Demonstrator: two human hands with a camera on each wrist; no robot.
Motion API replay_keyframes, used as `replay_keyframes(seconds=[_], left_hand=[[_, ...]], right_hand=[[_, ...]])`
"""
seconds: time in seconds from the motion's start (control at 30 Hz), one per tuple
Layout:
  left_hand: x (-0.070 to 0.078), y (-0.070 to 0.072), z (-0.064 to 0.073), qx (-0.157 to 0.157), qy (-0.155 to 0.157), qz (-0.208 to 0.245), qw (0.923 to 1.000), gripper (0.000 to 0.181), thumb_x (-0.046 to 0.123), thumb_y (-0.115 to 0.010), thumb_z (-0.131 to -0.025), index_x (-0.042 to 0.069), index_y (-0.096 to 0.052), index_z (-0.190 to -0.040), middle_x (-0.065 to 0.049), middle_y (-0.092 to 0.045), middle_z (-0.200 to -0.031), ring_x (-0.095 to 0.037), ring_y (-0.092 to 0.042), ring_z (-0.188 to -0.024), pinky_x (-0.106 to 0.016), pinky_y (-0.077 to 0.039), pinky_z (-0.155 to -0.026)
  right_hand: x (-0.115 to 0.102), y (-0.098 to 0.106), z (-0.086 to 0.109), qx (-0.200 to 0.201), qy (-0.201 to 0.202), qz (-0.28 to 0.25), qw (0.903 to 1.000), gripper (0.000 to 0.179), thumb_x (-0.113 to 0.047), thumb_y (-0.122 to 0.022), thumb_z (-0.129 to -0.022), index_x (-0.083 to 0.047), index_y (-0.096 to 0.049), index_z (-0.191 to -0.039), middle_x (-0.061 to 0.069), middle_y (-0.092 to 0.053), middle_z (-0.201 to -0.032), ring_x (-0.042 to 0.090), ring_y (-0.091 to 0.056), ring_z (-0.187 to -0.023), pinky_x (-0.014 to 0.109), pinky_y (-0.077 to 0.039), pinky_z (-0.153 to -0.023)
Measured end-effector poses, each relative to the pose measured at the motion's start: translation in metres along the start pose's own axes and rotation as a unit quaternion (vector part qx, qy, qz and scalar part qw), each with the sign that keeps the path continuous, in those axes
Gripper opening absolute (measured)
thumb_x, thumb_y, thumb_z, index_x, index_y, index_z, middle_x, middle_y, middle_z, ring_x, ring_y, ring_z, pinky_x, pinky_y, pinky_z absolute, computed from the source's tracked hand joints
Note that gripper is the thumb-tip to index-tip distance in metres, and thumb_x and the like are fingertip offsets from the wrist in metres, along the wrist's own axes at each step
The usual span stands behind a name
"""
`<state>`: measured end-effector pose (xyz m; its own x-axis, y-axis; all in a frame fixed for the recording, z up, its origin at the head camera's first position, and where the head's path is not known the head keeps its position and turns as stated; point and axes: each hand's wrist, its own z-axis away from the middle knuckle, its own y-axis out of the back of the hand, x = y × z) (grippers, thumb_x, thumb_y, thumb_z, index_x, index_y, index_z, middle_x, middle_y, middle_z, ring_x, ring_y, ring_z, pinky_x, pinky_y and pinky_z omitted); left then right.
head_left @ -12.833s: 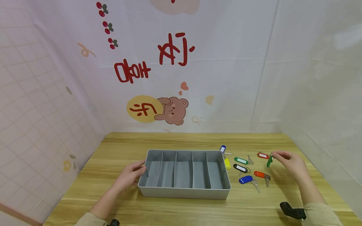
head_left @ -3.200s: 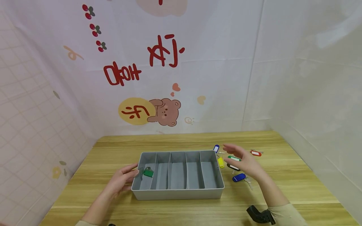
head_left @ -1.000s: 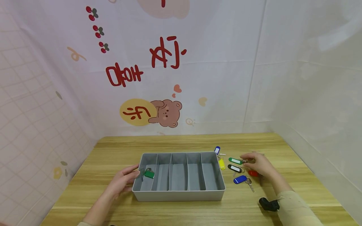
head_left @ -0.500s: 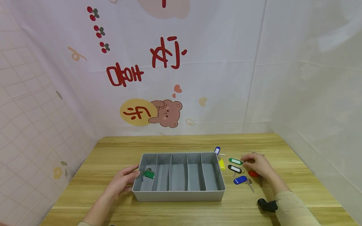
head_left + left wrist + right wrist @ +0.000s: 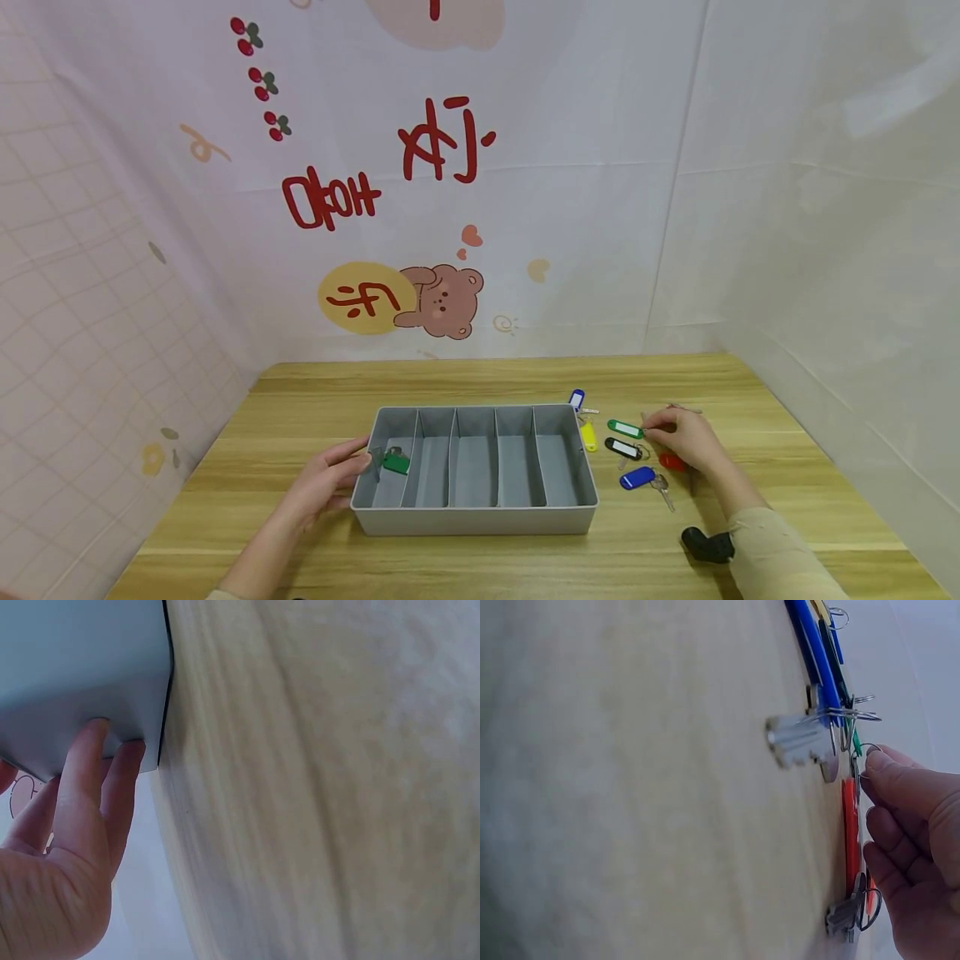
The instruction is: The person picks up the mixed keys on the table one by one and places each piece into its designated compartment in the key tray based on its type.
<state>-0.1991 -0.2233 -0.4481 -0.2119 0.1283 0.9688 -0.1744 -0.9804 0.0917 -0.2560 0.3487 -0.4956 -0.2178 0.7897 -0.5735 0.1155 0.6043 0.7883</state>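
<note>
A grey plastic box [image 5: 480, 521] with several compartments stands on the table. My left hand [image 5: 330, 482] rests at its left end, fingers [image 5: 82, 795] nearly straight against the outer wall. In the leftmost compartment lies a green key tag [image 5: 396, 463] with its ring. Right of the box, my right hand [image 5: 690, 437] pinches the metal ring [image 5: 868, 750] of another green key tag [image 5: 626, 429] between thumb and forefinger. That tag's white label faces up. Close by are a black key tag [image 5: 623, 448], a blue one [image 5: 637, 477] with a key, and an orange-red one [image 5: 672, 462], partly hidden.
By the box's right rear corner lie a yellow key tag [image 5: 588, 437] and a blue one [image 5: 577, 400]. A key [image 5: 686, 408] shows behind my right hand. Light printed cloth [image 5: 585, 208] hangs behind the wooden table [image 5: 450, 567].
A green key tag, earlier in my right hand, now lies in the leftmost compartment. My right hand has since come to the other green tag's ring. My left hand stays at the box.
</note>
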Motion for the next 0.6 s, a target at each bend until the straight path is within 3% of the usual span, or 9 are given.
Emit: replay_keyframes(seconds=[0.2,0.6], left_hand=[[0.001,-0.001,0.001,0.003,-0.001,0.004,1.0000,0.065,0.021,-0.063,-0.097,-0.001,-0.035,-0.151,-0.027,-0.056,-0.133,-0.030,-0.069,-0.101,-0.041,-0.059,-0.073],[0.001,-0.001,0.001,-0.001,-0.003,0.013,0.9999,0.066,0.020,-0.064,-0.097,-0.003,-0.033,-0.151,-0.027,-0.058,-0.132,-0.030,-0.069,-0.100,-0.042,-0.059,-0.074]], right_hand=[[0.001,0.001,0.001,0.002,-0.008,-0.008,0.9999,0.005,-0.017,-0.077,-0.087,-0.012,-0.077,-0.088,0.001,-0.070,-0.090,0.019,-0.063,-0.082,0.041,-0.051,-0.077],[-0.007,0.011,0.006,-0.024,-0.079,-0.063,0.9946,0.023,-0.030,-0.071,-0.093,-0.009,-0.075,-0.102,0.005,-0.068,-0.098,0.019,-0.056,-0.084,0.034,-0.047,-0.072]])
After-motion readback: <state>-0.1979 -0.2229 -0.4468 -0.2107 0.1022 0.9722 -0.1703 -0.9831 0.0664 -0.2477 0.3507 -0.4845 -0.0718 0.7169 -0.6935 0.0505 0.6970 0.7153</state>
